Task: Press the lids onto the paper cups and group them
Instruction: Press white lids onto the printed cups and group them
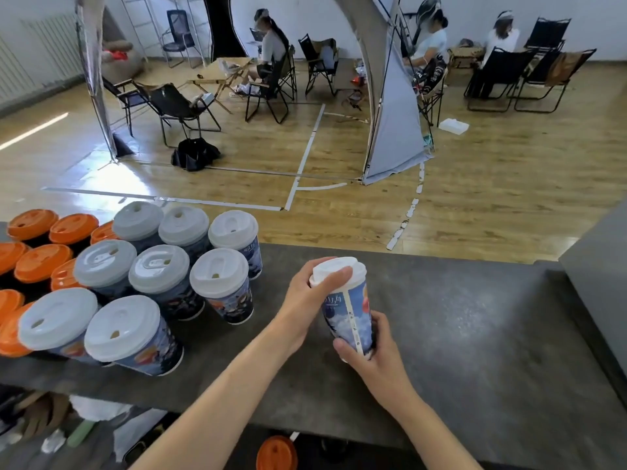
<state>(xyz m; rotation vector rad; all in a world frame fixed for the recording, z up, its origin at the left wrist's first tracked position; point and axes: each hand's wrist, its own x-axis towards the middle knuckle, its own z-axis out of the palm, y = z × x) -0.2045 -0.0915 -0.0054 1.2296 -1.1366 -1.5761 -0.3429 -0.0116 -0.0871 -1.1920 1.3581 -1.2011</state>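
Paper cup [349, 320], blue print, is being held tilted over the dark grey bench [475, 334], right of centre. White lid [339, 270] on top of it is being gripped by the left hand [305, 300], with the thumb lying across the near rim. Lower cup wall is being gripped by the right hand [369, 354], fingers [381, 325] wrapped around it. Base-to-bench contact: cannot tell, hidden by the hand. Eight white-lidded cups [159, 276] are being kept upright in a cluster on the bench's left, well apart from the held cup. Orange-lidded cups [40, 262] are standing just beside them, further left.
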